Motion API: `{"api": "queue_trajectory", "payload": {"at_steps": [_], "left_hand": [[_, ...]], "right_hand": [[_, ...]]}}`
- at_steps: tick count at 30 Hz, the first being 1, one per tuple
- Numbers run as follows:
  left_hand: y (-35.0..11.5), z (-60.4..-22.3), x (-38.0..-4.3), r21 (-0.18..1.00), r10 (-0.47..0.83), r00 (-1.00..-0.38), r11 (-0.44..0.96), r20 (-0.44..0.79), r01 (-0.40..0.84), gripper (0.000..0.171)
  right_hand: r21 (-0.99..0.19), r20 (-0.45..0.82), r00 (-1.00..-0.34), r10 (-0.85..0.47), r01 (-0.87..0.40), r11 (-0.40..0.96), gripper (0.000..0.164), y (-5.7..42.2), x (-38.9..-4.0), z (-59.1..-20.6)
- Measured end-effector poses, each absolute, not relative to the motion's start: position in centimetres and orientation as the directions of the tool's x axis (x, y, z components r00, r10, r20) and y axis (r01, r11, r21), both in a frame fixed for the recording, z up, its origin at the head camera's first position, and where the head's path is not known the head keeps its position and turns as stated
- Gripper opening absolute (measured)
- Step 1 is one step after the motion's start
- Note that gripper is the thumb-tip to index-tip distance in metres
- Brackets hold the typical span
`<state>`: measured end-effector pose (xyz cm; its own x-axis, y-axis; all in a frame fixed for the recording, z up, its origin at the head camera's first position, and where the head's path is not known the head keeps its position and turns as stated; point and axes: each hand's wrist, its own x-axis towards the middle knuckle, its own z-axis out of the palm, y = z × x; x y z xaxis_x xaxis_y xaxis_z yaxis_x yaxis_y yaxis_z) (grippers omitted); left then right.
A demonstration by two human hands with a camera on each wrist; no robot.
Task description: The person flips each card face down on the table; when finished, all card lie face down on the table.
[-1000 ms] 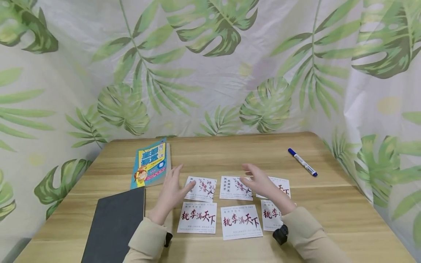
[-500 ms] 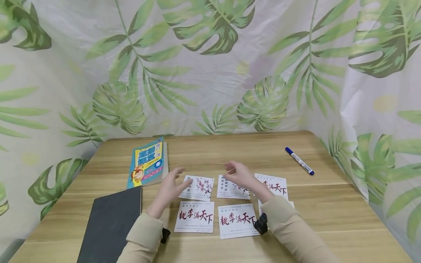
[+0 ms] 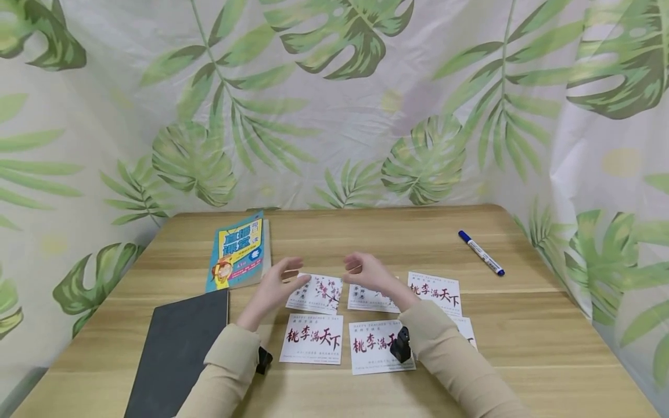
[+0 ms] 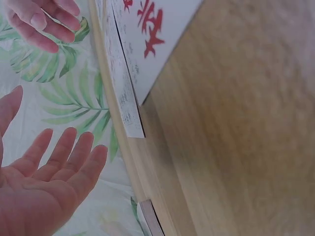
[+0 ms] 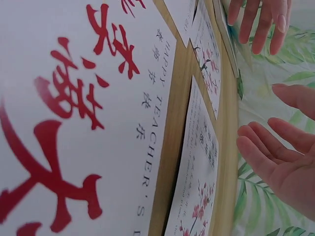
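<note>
Several white square cards lie in two rows on the wooden table. A blossom card (image 3: 327, 293) sits beside and partly behind my left hand (image 3: 274, 284), which is held over the table with fingers loosely bent and nothing in them. My right hand (image 3: 373, 274) overlaps a second blossom card (image 3: 360, 299), its fingers relaxed and apart from my left. The front row has red-lettered cards, one at left (image 3: 312, 339) and one in the middle (image 3: 366, 347); my right sleeve covers much of another. In the left wrist view my left palm (image 4: 49, 189) shows spread fingers.
A blue and yellow book (image 3: 237, 255) lies at the back left. In front of it is a dark grey flat folder or board (image 3: 177, 354). A blue-capped marker (image 3: 481, 252) lies at the back right, and a leaf-patterned curtain (image 3: 334, 104) hangs behind the table.
My right hand has moved left, closer to my left hand, uncovering the red-lettered card at the right back. The fingers of both hands are more bent than before. The cards stay where they were.
</note>
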<state>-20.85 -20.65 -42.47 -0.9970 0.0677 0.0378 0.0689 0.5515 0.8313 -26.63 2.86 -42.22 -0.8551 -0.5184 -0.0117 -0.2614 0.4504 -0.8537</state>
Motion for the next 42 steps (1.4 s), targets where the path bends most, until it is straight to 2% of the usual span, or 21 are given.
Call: {"api": "queue_trajectory", "payload": {"at_steps": [11,22,29,34,42], "left_hand": [[-20.7,-43.4,-23.3,0.823,0.092,-0.995,0.568,-0.050,0.011,0.058],[-20.7,-43.6,-23.7,0.718,0.095,-0.991,0.696,-0.092,0.001,0.064],[-21.1,-43.6,-23.5,0.636,0.124,-0.988,0.771,-0.095,0.036,0.065],[-21.0,-43.5,-23.6,0.615,0.125,-0.987,0.788,-0.096,0.039,0.060],[-20.6,-43.5,-23.7,0.612,0.114,-0.987,0.791,-0.109,0.023,0.062]], "right_hand": [[-0.845,-0.059,-0.842,-0.536,-0.243,0.476,0.051,1.2,-27.6,-42.6],[-0.781,-0.116,-0.832,-0.542,-0.260,0.567,0.048,-0.2,-28.0,-43.2],[-0.694,-0.126,-0.818,-0.562,-0.332,0.638,0.049,-1.3,-27.8,-43.2],[-0.664,-0.146,-0.825,-0.545,-0.327,0.673,0.051,-1.8,-28.0,-43.2],[-0.541,-0.237,-0.844,-0.482,-0.297,0.787,0.042,-2.3,-28.1,-42.4]]}}
